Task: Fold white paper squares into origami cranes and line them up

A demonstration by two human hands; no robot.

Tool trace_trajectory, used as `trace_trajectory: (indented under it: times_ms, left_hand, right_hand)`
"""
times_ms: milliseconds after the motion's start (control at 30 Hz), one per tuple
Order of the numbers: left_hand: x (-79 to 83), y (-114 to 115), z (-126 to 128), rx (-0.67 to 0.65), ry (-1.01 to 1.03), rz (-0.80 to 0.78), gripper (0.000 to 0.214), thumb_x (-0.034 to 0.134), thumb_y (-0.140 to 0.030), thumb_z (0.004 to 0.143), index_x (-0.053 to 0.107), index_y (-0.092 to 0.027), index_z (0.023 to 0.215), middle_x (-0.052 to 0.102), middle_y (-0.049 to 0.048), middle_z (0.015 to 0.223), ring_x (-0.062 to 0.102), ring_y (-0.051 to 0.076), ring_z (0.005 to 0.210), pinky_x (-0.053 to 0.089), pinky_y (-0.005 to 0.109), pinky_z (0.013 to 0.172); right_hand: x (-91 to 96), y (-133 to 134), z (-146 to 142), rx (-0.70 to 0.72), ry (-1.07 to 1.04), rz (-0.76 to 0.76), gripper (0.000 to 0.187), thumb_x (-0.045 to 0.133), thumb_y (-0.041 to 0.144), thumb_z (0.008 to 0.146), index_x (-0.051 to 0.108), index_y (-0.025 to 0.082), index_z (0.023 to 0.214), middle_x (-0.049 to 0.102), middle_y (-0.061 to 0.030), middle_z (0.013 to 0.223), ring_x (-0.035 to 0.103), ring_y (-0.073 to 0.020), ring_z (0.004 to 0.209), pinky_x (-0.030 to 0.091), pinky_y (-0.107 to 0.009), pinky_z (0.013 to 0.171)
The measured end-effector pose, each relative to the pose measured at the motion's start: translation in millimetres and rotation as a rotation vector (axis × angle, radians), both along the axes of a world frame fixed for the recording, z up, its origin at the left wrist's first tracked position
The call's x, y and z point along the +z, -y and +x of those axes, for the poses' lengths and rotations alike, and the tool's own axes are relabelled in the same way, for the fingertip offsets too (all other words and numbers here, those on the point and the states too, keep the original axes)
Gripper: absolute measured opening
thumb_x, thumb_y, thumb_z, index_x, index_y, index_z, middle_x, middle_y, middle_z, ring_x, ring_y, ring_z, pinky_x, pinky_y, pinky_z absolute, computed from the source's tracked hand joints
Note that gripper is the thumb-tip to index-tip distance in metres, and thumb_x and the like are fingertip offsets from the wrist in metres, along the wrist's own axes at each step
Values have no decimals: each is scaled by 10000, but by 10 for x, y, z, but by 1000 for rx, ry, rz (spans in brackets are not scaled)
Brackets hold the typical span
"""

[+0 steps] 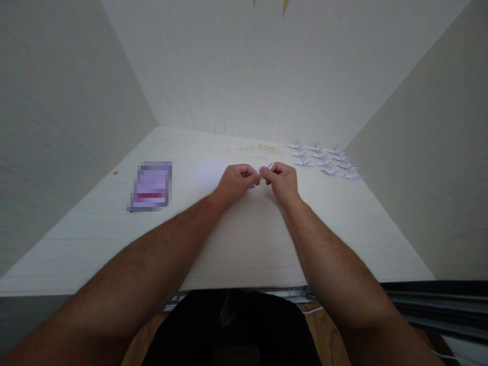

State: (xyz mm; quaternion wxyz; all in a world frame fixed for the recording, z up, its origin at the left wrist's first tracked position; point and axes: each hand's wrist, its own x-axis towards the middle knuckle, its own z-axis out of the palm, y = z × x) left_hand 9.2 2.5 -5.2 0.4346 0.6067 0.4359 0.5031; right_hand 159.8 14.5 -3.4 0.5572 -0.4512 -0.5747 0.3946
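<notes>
**Both hands pinched on one small fold**

Far to my left on the pale wood-grain table (pixel 247 244) lay a flat purple rectangular packet (pixel 151 186), its face too blurred to read. A tiny red speck (pixel 115 173) sat on the tabletop just beyond it and to its left.

Closer to the middle, a pale lilac square sheet of paper (pixel 208 174) lay flat. Its near right corner was hidden behind my left hand (pixel 236 180). That hand was curled, with the thumb and fingertips drawn together at its right edge.

There they met my right hand (pixel 282 181), curled the same way, so the two sets of fingertips were touching. Between them I gripped a small folded piece of lilac paper (pixel 269 166), held just above the table near its middle. Only a sliver showed above my right fingertips, and I could not tell its shape. Both forearms ran back toward me across the near edge of the table.

Beyond my hands, close to the back wall, there was a tan smudge (pixel 259 148) on the surface. To the right, well clear of my right hand, a cluster of small folded paper cranes (pixel 324 160) in the same lilac stood in loose rows, reaching toward the right wall.
</notes>
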Motion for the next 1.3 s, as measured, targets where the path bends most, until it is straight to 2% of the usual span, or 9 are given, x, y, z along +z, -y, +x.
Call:
trace_trajectory:
  times_ms: [200,367,533,700,833,933,1033,1200,1300]
  left_hand:
    - [20,25,11,16,26,-38,214,746,-330,719,656,-158,629,656,24,597,519,92,529,403,235,537]
    - [15,30,-9,22,-48,-61,190,735,-306,720,651,-165,624,651,12,590,498,89,514,405,235,533]
    - [-10,28,-29,31,-94,-49,206,732,-341,741,649,-171,660,666,10,619,515,95,532,393,234,531]
    - [-20,17,-40,99,-137,-32,223,695,-350,782,636,-175,656,609,-8,570,502,95,522,383,234,524]
    - [-40,-10,-41,91,-22,-61,198,702,-357,770,636,-177,722,636,-2,621,559,107,554,463,249,568]
    - [-31,-28,-37,129,157,-106,198,733,-335,718,612,-183,751,617,-17,641,558,98,564,483,242,572]
    - [-4,-28,-27,138,322,-140,233,755,-300,654,583,-193,769,575,-44,646,538,78,576,481,221,581]
    - [-19,-17,-4,123,280,-137,286,775,-330,628,565,-201,773,590,-45,668,550,82,577,486,233,581]
    - [-45,-33,-14,157,214,-92,283,766,-333,655,583,-200,825,605,-47,639,553,90,548,483,243,572]
  right_hand:
    - [6,41,-35,-35,-1,23,298,733,335,723,530,211,543,492,44,520,422,-102,535,350,-259,538]
    - [6,4,-28,-30,-115,-47,195,753,328,683,604,205,655,576,29,570,474,-103,524,368,-249,504]
    - [-15,-27,-28,-13,-218,-34,260,763,339,678,551,207,608,572,31,541,458,-87,469,343,-241,461]
    - [22,-4,-36,17,-150,-76,226,785,302,639,585,197,624,556,47,510,460,-85,449,352,-235,443]
    - [45,5,-58,-2,-134,-80,175,732,242,661,567,201,618,551,49,470,463,-88,438,351,-229,443]
    - [39,11,-69,17,-153,-101,120,703,184,644,583,194,632,580,43,483,490,-92,447,372,-226,455]
    - [30,37,-69,70,-81,-140,94,707,171,631,614,178,628,597,32,490,507,-95,455,370,-224,460]
    - [16,66,-75,113,-18,-116,124,723,240,663,624,174,629,618,19,536,516,-92,495,372,-225,478]
    - [-4,35,-88,47,-84,-50,151,753,259,640,639,181,701,644,16,615,546,-104,557,425,-239,516]
